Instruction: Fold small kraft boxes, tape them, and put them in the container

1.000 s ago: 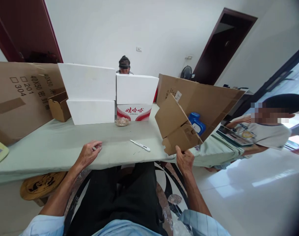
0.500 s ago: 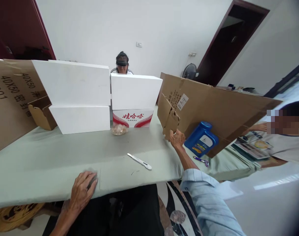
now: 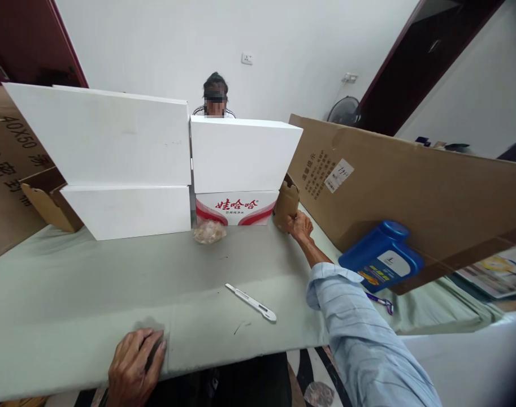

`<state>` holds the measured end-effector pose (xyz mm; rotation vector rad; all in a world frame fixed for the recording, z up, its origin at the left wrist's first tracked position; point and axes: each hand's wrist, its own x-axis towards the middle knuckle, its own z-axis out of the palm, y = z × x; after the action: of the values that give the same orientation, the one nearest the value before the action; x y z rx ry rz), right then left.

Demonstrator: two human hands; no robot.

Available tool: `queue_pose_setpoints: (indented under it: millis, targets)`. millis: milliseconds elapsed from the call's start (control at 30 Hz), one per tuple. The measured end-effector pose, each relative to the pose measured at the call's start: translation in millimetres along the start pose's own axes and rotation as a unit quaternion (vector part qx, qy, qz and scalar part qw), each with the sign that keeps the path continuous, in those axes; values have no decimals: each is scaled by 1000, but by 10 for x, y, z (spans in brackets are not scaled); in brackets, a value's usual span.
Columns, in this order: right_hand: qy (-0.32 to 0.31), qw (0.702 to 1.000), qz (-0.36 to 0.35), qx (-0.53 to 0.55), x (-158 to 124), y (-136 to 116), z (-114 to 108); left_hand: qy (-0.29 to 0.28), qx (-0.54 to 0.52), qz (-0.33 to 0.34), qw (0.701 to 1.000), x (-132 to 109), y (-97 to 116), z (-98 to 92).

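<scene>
Fingers of the left hand (image 3: 135, 370) curl over the table (image 3: 92, 294) edge at the bottom of the frame, gripping only the edge. A scalpel (image 3: 251, 302) lies loose at lower centre. Further up, the right hand (image 3: 299, 226) grips a small carton (image 3: 285, 200), standing just right of centre beside the printed box (image 3: 236, 207). A blue jug (image 3: 382, 263) leans at right against a big cardboard sheet (image 3: 410, 192). White boxes (image 3: 113, 152) stack behind, a person (image 3: 215, 102) beyond.

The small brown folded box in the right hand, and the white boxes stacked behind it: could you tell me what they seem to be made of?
The small brown folded box, held by the right hand, looks like matte corrugated cardboard: tan, with creased flaps. The white boxes look like foam or coated board: plain, smooth, thick-edged. I cannot tell which.
</scene>
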<state>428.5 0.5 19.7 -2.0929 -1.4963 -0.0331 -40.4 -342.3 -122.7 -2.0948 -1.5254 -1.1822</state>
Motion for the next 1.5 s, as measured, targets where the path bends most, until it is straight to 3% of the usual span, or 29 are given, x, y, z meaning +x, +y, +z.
queue_pose_setpoints:
  millis: [300,633,933,1033,1100,1167,1233,1300,1367,1500]
  targets:
    - [-8,1000,12,6,-94,185,-77,3,-19,-16,1000,21,33,-12]
    - [-6,998,51,37,20,96,63,21,-12,-8,1000,-2,-5,32]
    - [-30,999,16,26,-268,123,-104,-34,-14,-55,998,80,47,-98]
    - [-66,997,-37,29,-579,50,-173,-40,-16,-67,997,114,64,-128]
    - [-108,989,-93,42,-946,-16,-211,-42,-22,-73,996,121,71,-132]
    - [-161,971,-166,62,-1419,-73,-229,-44,-30,-83,995,126,83,-131]
    - [-218,932,-279,82,-1915,-108,-221,-45,-37,-93,994,136,98,-129]
    - [-219,901,-365,80,-2328,-119,-191,-49,-49,-108,992,156,110,-131]
    - [-203,890,-402,69,-2588,-114,-147,-55,-67,-129,988,185,111,-141]
    - [-151,901,-396,90,-2681,-62,-36,-74,-112,-173,976,251,87,-178]
